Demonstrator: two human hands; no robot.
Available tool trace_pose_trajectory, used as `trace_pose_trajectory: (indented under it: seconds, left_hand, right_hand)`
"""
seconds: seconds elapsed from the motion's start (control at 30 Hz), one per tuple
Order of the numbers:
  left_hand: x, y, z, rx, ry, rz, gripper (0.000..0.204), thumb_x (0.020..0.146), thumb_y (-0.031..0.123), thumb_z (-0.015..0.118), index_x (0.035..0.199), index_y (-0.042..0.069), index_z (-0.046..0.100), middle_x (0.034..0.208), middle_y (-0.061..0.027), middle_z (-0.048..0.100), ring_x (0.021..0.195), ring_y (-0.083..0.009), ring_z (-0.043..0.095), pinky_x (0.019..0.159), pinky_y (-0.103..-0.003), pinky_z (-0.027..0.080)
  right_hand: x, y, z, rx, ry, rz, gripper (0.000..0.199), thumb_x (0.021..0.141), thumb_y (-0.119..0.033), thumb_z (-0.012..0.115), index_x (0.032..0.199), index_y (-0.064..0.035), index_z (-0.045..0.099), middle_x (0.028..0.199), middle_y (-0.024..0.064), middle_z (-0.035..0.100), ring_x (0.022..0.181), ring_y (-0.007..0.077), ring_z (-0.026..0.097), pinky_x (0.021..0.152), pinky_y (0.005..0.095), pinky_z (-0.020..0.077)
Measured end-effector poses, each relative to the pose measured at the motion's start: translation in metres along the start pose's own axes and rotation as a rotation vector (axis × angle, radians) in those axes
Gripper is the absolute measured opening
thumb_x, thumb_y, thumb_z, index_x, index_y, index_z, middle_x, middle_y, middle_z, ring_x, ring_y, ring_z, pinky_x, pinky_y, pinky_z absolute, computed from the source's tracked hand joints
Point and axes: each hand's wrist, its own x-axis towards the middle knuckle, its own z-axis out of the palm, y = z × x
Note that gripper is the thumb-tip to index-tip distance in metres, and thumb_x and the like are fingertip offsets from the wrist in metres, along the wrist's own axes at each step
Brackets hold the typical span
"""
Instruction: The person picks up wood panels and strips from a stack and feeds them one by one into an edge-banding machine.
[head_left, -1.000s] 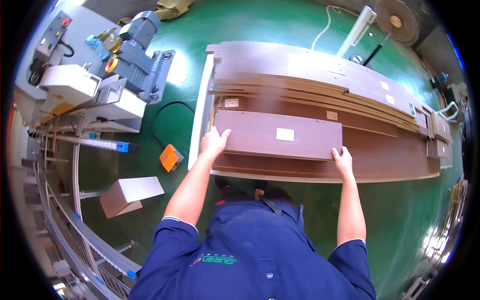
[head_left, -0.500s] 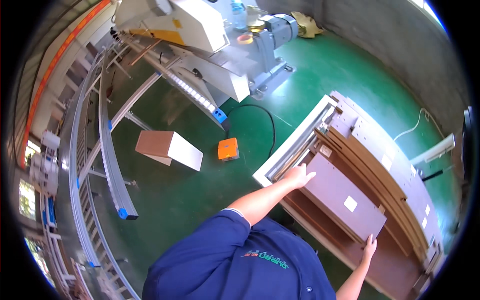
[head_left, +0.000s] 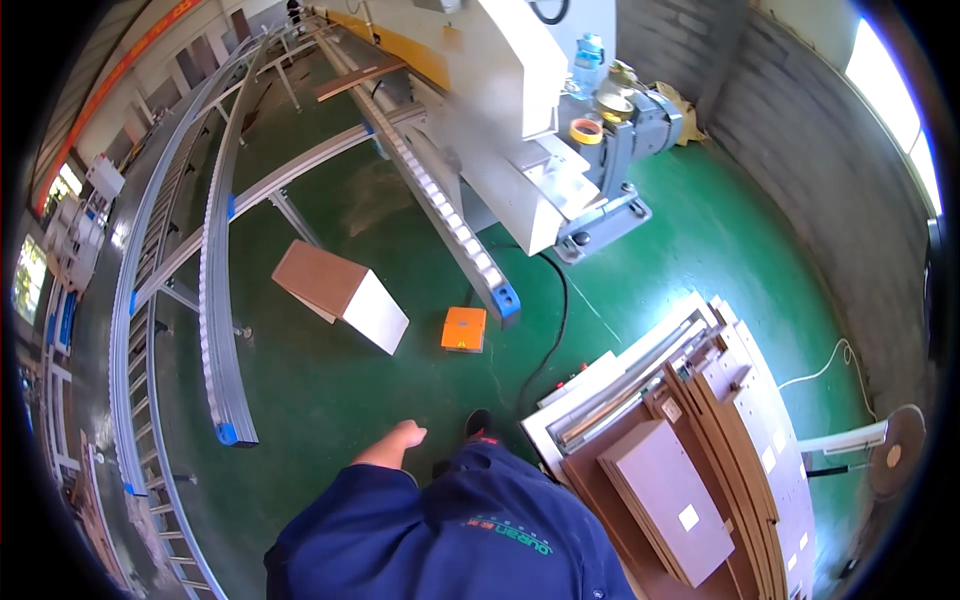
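Note:
My left hand (head_left: 403, 438) hangs low over the green floor, its fingers curled with nothing seen in them. My right hand is out of view. To the right, the small stack of mauve-grey panels (head_left: 655, 465) lies on brown boards, a white label on its top face; no hand touches it. Longer boards (head_left: 750, 370) of the same finish are piled beside it. In front of my left hand sits an orange box (head_left: 464, 328) on the floor, with a folded brown-and-white cardboard piece (head_left: 335, 285) to its left.
A roller rail (head_left: 440, 205) with a blue end cap juts out from the large white machine (head_left: 480, 60). Another curved rail (head_left: 222, 330) runs along the left. A black cable (head_left: 566, 320) crosses the floor. On the right stands a round-topped stand (head_left: 895, 452) near the grey wall.
Both hands have let go of the small panel stack, which stays on the boards. My left hand has moved left and down beside my body; my right hand has left the view. The view has shifted.

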Motion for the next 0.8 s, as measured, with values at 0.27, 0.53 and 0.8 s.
trace_pose_trajectory:
  seconds: [0.27,0.53,0.8]
  left_hand:
    - [0.066,0.013,-0.044,-0.536,0.029,0.133,0.045,0.092,0.043,0.052,0.09,0.0,0.063,0.078,-0.0136,0.068,0.07,-0.028,0.065,0.069,-0.042,0.05]
    - [0.116,0.04,-0.157,-0.711,0.176,0.412,0.046,0.096,0.046,0.049,0.089,0.002,0.058,0.079,-0.0112,0.065,0.067,-0.0213,0.062,0.066,-0.037,0.05]
    - [0.157,-0.05,-0.247,-1.018,0.161,-0.01,0.062,0.097,0.056,0.038,0.126,0.002,0.049,0.104,-0.0145,0.067,0.075,-0.0245,0.066,0.066,-0.041,0.051]
  right_hand:
    - [0.003,-0.042,0.144,-0.353,-0.417,-0.082,0.039,0.093,-0.04,0.055,0.111,-0.0055,0.061,0.084,-0.0003,0.06,0.069,0.0135,0.056,0.063,0.0269,0.0465]
    - [0.03,-0.046,0.181,-0.379,-0.55,-0.129,0.027,0.089,-0.026,0.062,0.103,-0.0029,0.066,0.09,0.0042,0.066,0.077,0.0142,0.061,0.071,0.0264,0.0498]
    - [-0.007,-0.09,0.203,-0.385,-0.37,-0.053,0.026,0.089,-0.023,0.062,0.103,-0.0014,0.065,0.088,0.006,0.067,0.077,0.0152,0.061,0.07,0.0272,0.0503]
